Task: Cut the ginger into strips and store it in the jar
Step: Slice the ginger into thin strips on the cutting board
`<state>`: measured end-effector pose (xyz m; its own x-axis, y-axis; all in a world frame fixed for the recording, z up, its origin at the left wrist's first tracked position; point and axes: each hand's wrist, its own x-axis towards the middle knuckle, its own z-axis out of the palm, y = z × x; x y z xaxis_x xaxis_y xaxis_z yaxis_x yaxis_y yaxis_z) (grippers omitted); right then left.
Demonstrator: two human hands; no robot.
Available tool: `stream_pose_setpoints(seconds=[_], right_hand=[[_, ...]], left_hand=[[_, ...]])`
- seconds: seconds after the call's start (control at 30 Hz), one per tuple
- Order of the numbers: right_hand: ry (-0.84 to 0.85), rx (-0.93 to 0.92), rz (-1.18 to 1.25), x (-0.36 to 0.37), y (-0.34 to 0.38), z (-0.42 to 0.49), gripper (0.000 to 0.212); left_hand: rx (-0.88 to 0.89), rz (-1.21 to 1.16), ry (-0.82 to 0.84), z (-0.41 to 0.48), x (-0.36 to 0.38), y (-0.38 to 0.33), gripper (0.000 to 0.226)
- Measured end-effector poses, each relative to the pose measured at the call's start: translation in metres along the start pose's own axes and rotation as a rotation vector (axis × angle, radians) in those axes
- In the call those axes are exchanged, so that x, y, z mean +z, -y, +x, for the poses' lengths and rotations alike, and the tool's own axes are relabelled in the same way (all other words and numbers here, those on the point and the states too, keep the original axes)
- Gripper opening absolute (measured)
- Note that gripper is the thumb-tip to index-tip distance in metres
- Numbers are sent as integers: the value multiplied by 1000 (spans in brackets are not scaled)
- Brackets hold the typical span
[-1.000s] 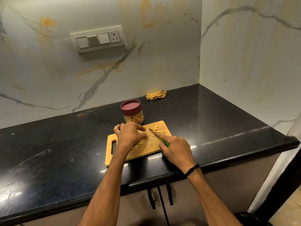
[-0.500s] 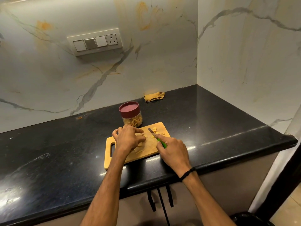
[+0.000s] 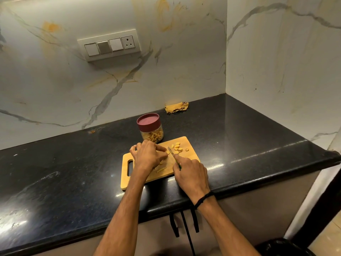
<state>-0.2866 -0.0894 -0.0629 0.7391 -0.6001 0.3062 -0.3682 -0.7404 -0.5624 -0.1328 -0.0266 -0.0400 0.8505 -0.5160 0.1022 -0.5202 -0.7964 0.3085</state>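
Observation:
A wooden cutting board (image 3: pixel 191 154) lies on the black counter. Several ginger slices (image 3: pixel 177 147) sit on its far right part, and a few cut strips (image 3: pixel 160 169) lie nearer me. My left hand (image 3: pixel 147 156) has curled fingers holding down a ginger piece (image 3: pixel 168 152) beside the blade. My right hand (image 3: pixel 191 175) grips a green-handled knife (image 3: pixel 172 152) whose blade points at that piece. Behind the board stands a clear jar (image 3: pixel 151 128) with a dark red lid on, holding ginger strips.
The black counter (image 3: pixel 249 137) ends at a rounded front edge close to my wrists. A crumpled yellow cloth (image 3: pixel 176 107) lies by the back wall. A switch panel (image 3: pixel 110 45) is on the marble wall. Marble walls close off the back and right.
The view has shifted slightly. Both hands stay over the board, with the knife blade working at the ginger piece under my left fingers.

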Motion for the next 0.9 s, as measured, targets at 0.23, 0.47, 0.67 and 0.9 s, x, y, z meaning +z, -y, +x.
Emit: stream_pose_setpoints(seconds=[0.23, 0.47, 0.67, 0.9], right_hand=[[7, -10, -2, 3, 0, 2, 41], [27, -47, -28, 2, 4, 3, 40], [42, -75, -103, 0, 13, -3, 35], [46, -37, -114, -10, 6, -36, 38]], left_hand=[[-8, 3, 17, 1, -1, -1, 22], [-9, 14, 32, -2, -4, -6, 24], [-39, 13, 53, 0, -5, -6, 22], [-53, 12, 52, -1, -6, -7, 24]])
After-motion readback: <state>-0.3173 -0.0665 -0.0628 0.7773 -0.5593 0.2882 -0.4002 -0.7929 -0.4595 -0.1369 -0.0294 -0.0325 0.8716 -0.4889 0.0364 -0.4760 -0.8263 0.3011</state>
